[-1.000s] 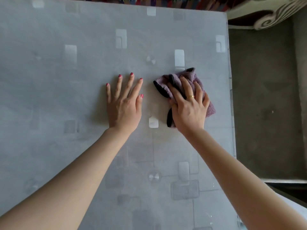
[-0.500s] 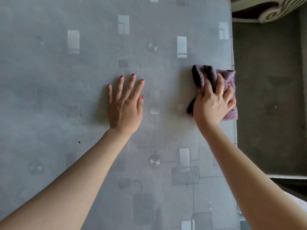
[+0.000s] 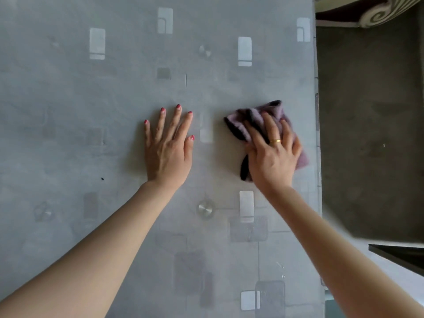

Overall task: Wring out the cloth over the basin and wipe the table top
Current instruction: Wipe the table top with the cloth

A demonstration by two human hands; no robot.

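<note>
A bunched purple cloth (image 3: 257, 118) with a dark edge lies on the grey patterned table top (image 3: 91, 111), near its right edge. My right hand (image 3: 271, 157), with a gold ring on one finger, presses down on the cloth and covers most of it. My left hand (image 3: 168, 148) rests flat on the table with fingers spread, a short way left of the cloth, holding nothing. No basin is in view.
The table's right edge (image 3: 317, 134) runs top to bottom; beyond it is grey floor (image 3: 371, 134). A patterned piece of furniture (image 3: 371, 12) sits at the top right. A dark ledge (image 3: 399, 253) shows at lower right. Small water drops (image 3: 281, 269) lie near the front.
My right hand slid the cloth right to the table edge, then back left a little. My left hand stayed planted flat in the same spot.
</note>
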